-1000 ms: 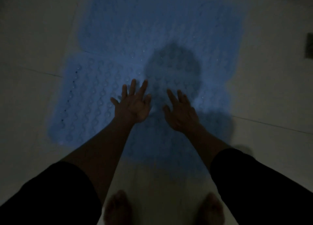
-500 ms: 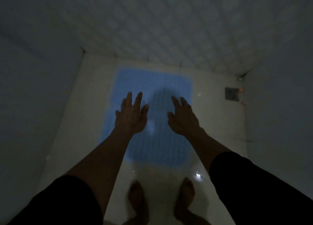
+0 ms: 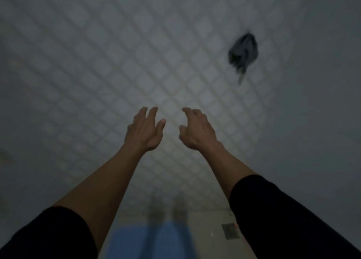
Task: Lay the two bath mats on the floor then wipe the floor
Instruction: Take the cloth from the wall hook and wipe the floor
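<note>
Two bare hands reach up side by side, the left hand [image 3: 144, 131] and the right hand [image 3: 196, 131], both with loose, spread fingers and holding nothing. Far below them, the flat blue bath mat [image 3: 136, 241] lies on the pale floor [image 3: 207, 237]. Up past the right hand, a dark crumpled cloth [image 3: 243, 52] hangs on the white tiled wall [image 3: 97, 63].
</note>
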A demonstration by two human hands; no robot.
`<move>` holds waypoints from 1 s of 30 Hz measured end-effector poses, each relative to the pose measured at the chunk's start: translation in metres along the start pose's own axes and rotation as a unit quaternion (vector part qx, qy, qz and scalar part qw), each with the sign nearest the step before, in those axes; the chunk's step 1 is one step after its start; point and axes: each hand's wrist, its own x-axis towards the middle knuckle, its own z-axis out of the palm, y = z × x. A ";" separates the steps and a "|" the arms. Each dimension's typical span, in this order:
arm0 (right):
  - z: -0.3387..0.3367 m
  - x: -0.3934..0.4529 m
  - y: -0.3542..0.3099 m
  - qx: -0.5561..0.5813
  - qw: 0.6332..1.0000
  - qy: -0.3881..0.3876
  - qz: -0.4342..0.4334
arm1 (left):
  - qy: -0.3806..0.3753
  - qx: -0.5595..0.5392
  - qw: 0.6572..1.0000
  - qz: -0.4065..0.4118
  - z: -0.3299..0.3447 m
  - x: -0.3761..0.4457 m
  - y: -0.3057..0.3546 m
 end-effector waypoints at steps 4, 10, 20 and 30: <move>-0.049 0.001 0.009 -0.046 0.998 0.030 0.009 | 0.007 0.000 0.999 0.048 -0.011 0.009 0.043; -0.089 -0.004 0.074 -0.087 0.995 0.006 0.047 | -0.030 0.057 0.995 0.079 0.015 0.017 0.088; -0.182 0.049 0.242 -0.095 0.992 0.039 0.079 | -0.006 0.041 0.995 0.092 0.092 0.090 0.222; -0.222 0.152 0.363 0.001 0.996 0.060 0.072 | 0.021 0.062 0.994 0.087 0.160 0.171 0.321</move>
